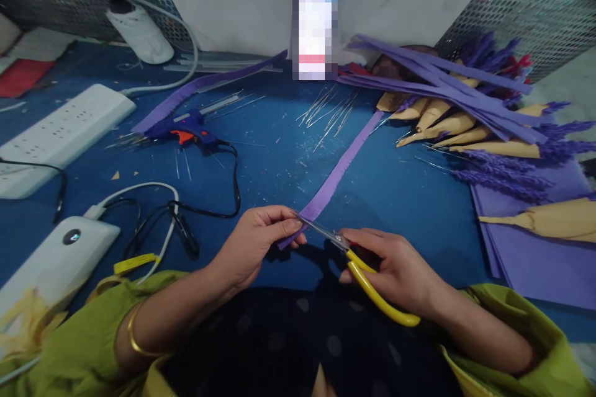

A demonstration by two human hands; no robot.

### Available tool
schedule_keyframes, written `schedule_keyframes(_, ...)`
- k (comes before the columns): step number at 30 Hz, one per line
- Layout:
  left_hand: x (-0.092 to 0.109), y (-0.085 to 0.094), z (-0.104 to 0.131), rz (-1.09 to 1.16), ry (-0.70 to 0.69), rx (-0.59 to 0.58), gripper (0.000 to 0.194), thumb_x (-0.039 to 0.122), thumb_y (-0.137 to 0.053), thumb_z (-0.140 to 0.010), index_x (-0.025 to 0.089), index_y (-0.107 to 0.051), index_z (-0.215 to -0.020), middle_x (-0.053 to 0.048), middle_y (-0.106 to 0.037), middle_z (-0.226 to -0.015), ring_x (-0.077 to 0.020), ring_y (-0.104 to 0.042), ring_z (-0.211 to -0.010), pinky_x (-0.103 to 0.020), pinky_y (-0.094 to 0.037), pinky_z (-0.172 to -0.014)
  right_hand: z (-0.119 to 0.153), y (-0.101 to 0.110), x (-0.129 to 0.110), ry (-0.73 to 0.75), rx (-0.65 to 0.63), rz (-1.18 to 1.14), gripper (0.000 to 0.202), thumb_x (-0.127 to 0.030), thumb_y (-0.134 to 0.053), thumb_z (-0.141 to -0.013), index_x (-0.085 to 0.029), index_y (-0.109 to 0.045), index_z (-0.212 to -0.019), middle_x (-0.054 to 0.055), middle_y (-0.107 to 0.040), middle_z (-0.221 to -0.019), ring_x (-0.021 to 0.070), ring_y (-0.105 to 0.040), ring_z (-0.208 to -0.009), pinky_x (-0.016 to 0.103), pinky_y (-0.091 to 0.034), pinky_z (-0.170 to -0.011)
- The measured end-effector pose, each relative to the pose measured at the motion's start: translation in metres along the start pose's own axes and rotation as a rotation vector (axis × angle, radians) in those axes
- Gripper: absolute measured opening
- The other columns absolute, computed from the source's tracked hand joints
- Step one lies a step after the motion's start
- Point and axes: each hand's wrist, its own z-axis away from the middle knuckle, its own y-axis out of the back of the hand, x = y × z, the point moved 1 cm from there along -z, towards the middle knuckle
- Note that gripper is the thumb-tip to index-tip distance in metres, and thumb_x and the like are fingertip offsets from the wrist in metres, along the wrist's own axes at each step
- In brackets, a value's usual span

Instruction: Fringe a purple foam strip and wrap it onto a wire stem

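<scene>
My left hand (267,239) pinches a long purple paper strip (338,177) near its close end, thumb on top. From there the strip runs away to the upper right across the blue table. My right hand (395,267) is closed around yellow-handled scissors (372,291). The narrow metal blades point left and lie across the strip beside my left fingertips. Whether the blades are parted cannot be made out. Beyond, to the left, lies a blue glue gun (190,127) with an orange trigger. Another purple strip (181,93) stretches behind it.
Purple flowers (507,173) with tan paper wraps, purple strips (447,87) and purple sheets (549,260) fill the right. Thin wires (328,111) lie mid-table. A power strip (69,136), power bank (60,254) and cables (237,180) occupy the left. A phone (315,28) stands behind.
</scene>
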Motion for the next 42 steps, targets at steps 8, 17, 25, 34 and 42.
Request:
schedule_keyframes(8,0.0024,-0.0024,-0.0003,-0.074,-0.036,0.032,0.013,0.028,-0.076,-0.074,0.016,-0.072,-0.074,-0.002,-0.072,-0.067,-0.0097,-0.058,-0.059,-0.020,-0.043,-0.058,0.0006,-0.0006,0.0004,0.015,0.056,-0.001,0.038,-0.050,-0.069,-0.081,-0.023,-0.069,-0.108,0.004,-0.070,-0.088,0.0170,-0.063,-0.076,0.025,-0.049,-0.069)
schedule_keyframes(17,0.0045,-0.0006,0.0010,-0.092,-0.096,0.084,0.009,0.026,-0.075,-0.075,0.017,-0.074,-0.076,0.000,-0.071,-0.066,-0.0092,-0.060,-0.060,-0.018,-0.045,-0.058,0.0023,-0.0016,-0.0004,0.019,0.106,0.115,0.044,-0.046,-0.072,-0.079,-0.027,-0.064,-0.117,0.002,-0.068,-0.091,0.0155,-0.062,-0.071,0.026,-0.048,-0.066)
schedule_keyframes(25,0.0024,-0.0003,0.0008,-0.078,-0.098,0.080,0.010,0.027,-0.076,-0.075,0.018,-0.075,-0.077,0.000,-0.071,-0.066,-0.0087,-0.061,-0.061,-0.017,-0.045,-0.059,0.0031,-0.0023,-0.0007,0.022,0.110,0.123,0.044,-0.046,-0.072,-0.079,-0.026,-0.063,-0.117,0.003,-0.068,-0.095,0.0160,-0.064,-0.072,0.027,-0.049,-0.069)
schedule_keyframes(34,0.0035,-0.0026,0.0022,-0.065,-0.078,0.102,0.008,0.025,-0.076,-0.074,0.018,-0.075,-0.074,-0.001,-0.072,-0.065,-0.0093,-0.061,-0.060,-0.017,-0.045,-0.057,0.0027,-0.0016,-0.0013,0.028,0.080,0.119,0.042,-0.048,-0.069,-0.082,-0.025,-0.063,-0.116,0.004,-0.069,-0.093,0.0181,-0.065,-0.077,0.028,-0.049,-0.069)
schedule_keyframes(42,0.0056,-0.0041,0.0019,-0.074,-0.062,0.121,0.009,0.025,-0.076,-0.072,0.016,-0.075,-0.073,-0.002,-0.073,-0.065,-0.0095,-0.059,-0.057,-0.019,-0.045,-0.056,0.0036,-0.0012,-0.0008,0.051,0.068,0.085,0.040,-0.049,-0.064,-0.086,-0.023,-0.064,-0.116,0.005,-0.069,-0.093,0.0181,-0.066,-0.078,0.028,-0.051,-0.070)
